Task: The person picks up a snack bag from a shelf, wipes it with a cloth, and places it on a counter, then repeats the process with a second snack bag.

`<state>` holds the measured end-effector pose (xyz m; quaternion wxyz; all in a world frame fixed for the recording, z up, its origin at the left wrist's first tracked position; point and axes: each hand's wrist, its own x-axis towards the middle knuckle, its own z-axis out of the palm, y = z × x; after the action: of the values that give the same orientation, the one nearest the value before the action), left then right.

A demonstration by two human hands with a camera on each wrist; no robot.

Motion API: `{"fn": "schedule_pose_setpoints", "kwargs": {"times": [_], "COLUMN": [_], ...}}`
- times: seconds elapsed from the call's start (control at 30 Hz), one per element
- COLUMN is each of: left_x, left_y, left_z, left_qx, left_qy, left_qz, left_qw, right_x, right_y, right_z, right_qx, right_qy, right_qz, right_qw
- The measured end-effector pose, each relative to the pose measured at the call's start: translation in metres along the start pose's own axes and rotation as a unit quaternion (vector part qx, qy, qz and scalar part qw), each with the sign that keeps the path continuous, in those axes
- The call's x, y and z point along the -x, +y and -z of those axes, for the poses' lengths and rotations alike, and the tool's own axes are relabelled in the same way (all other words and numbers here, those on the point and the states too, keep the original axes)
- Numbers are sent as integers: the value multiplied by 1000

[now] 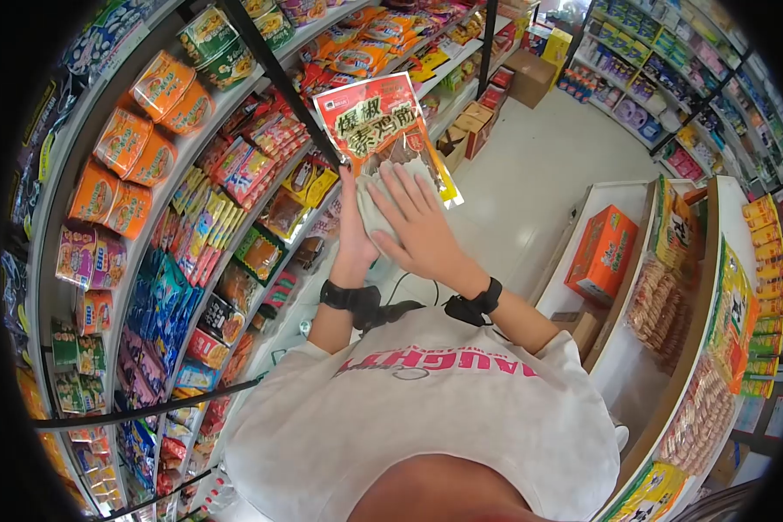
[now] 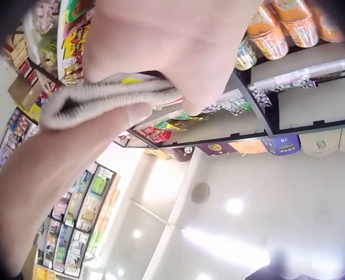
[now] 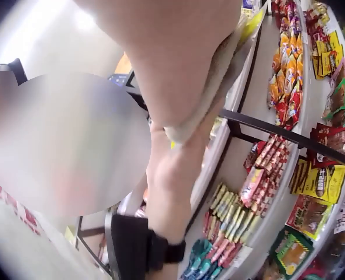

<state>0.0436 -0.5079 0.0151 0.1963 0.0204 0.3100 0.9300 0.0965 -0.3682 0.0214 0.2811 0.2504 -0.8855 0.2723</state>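
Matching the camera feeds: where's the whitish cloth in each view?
Head: whitish cloth just above centre, between left hand and right hand.
Left wrist: upper left, folded edge showing.
Right wrist: thin edge slanting from centre toward upper right.
Shared landmark: black-framed snack shelves.

Glossy plastic packet (image 1: 378,122), rough matt cloth (image 2: 102,93) — visibly ribbed, smooth shiny floor (image 1: 535,165)

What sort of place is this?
Probably a small grocery or snack shop: orange cups stand in a row, bagged goods fill the tiered shelves, many alike.
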Motion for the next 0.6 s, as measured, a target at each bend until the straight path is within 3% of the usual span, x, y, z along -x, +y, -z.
{"fn": "schedule_pose_setpoints", "kwargs": {"times": [0.07,0.13,0.23,0.33,0.4,0.5,0.6], "left_x": [3,4,0,-6,-7,-8,-5], "left_y": [-6,-16,-29,-32,-27,-26,-26], "left_z": [-12,-17,-10,16,9,1,-11], "left_qx": [30,-35,-81,-85,-15,21,-45], "left_qy": [-20,-9,26,66,19,-10,13], "left_qz": [1,-19,-23,16,-1,-26,-63], "left_qw": [999,999,996,994,1000,999,997], "right_x": [-4,-17,-21,-7,2,1,-9], "right_y": [5,22,49,49,24,5,25], "right_z": [4,12,-3,-30,-25,2,4], "right_qx": [3,13,-215,-167,-17,1,-14], "right_qy": [13,39,129,172,142,35,140], "right_qz": [-10,-29,-182,-199,-74,-18,-86], "right_qw": [1000,999,951,950,987,999,986]}}
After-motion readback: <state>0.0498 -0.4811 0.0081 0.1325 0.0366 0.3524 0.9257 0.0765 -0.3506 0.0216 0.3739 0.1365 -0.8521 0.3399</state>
